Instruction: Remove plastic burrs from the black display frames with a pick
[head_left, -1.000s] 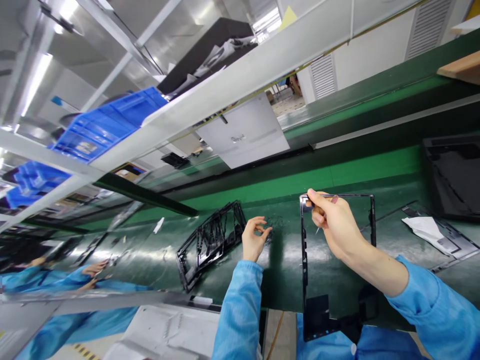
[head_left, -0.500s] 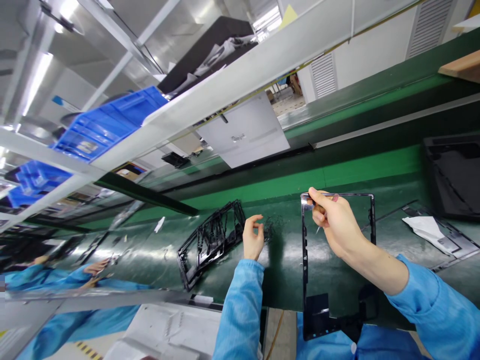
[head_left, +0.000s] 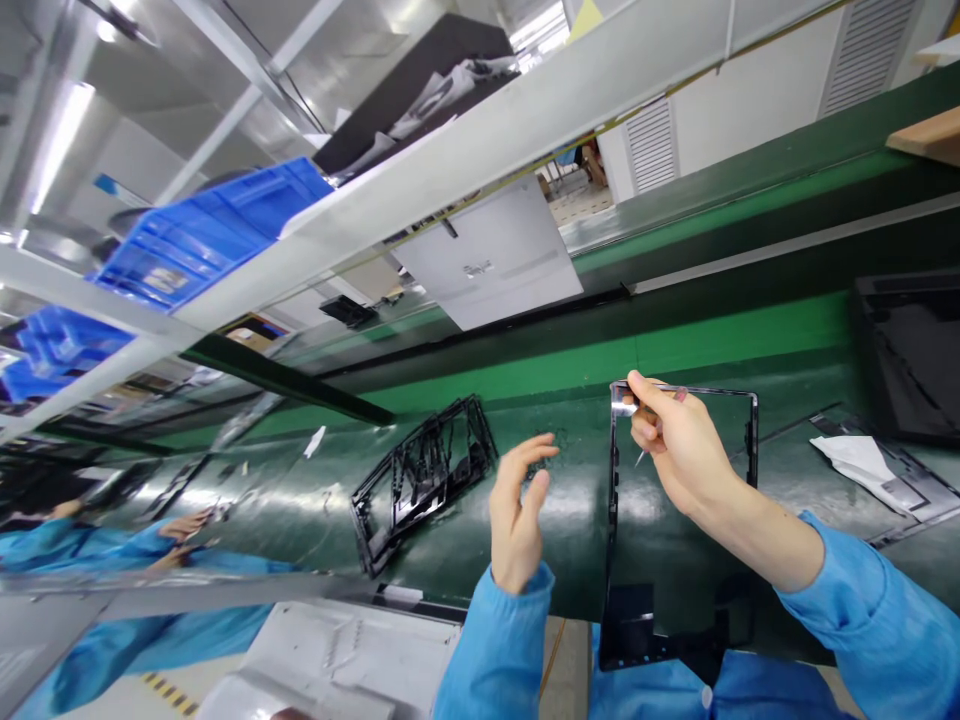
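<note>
My right hand [head_left: 679, 435] is closed on the upper left corner of a thin black rectangular frame [head_left: 612, 510], which hangs upright over the near edge of the bench. A slim pointed metal tip [head_left: 640, 459] sticks out below the fingers; the rest of that tool is hidden in the hand. My left hand [head_left: 519, 510] is raised left of the frame, fingers apart, with nothing in it. Beyond it on the green bench lies a small tangle of thin dark scraps [head_left: 536, 460]. Left of that hand rests a stack of similar black frames [head_left: 424, 480].
A white sheet [head_left: 862, 465] lies on a flat dark frame [head_left: 926, 500] at the right, near a black bin [head_left: 911, 350]. Overhead runs a white shelf beam [head_left: 480, 165] with a blue crate [head_left: 214, 230]. Another person's hands [head_left: 184, 530] work at the far left.
My left hand has opened from a curled pinch and moved a little toward me and to the right. My right hand still holds the frame, nearly unmoved.
</note>
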